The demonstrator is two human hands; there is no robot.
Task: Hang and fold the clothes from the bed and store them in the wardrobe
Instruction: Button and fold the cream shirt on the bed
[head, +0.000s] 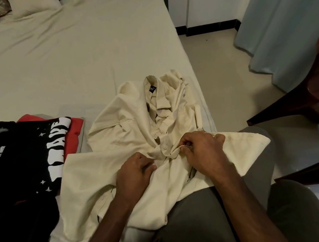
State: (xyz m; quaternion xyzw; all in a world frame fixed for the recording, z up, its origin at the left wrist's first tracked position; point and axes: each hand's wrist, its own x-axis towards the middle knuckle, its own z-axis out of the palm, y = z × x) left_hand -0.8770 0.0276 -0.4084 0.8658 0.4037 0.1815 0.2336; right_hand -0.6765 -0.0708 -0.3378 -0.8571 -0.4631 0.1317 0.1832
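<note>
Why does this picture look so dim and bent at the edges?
Head view: dim, warm indoor light with no glare; the wide lens bows the bed edge and curtain; the cream shirt is fairly sharp, the dark chair at the right smeared.

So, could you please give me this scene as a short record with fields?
surface: bed
garment in work: cream shirt, spread crumpled, collar away from the person
left hand: grips the shirt front
right hand: pinches the button edge
buttons: some look undone near the collar
beside it: black printed tee lying on a red garment
also in view: curtain, chair
</note>
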